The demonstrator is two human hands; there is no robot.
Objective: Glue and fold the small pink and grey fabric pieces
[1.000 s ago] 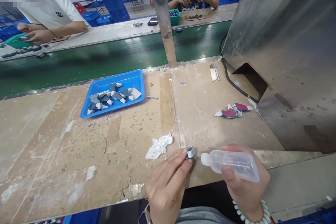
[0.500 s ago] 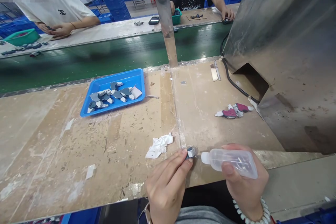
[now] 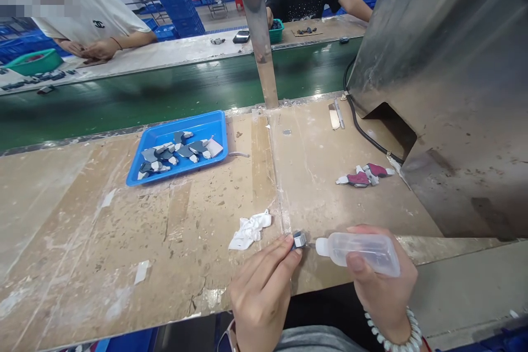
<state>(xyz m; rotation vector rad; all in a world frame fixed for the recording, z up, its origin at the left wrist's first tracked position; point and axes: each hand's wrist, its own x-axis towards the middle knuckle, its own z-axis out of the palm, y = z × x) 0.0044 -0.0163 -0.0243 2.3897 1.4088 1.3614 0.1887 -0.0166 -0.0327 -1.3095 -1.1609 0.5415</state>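
My left hand (image 3: 262, 292) pinches a small grey and white part (image 3: 300, 240) at the near edge of the worn wooden bench (image 3: 82, 231). My right hand (image 3: 381, 291) grips a clear squeeze bottle (image 3: 358, 252) lying sideways, its nozzle pointing left and almost touching the small part. A crumpled white wipe (image 3: 248, 230) lies just left of the part.
A blue tray (image 3: 157, 135) with several grey pieces sits at mid-left. Maroon and white pieces (image 3: 363, 175) lie by a large metal housing (image 3: 454, 77) and its black cable (image 3: 363, 129). A steel post (image 3: 259, 33) rises before the green conveyor (image 3: 144, 93). Two other people work across it.
My hands and the bottle have hardly moved. The person in black across the belt reached out to the right, then drew the arm back.
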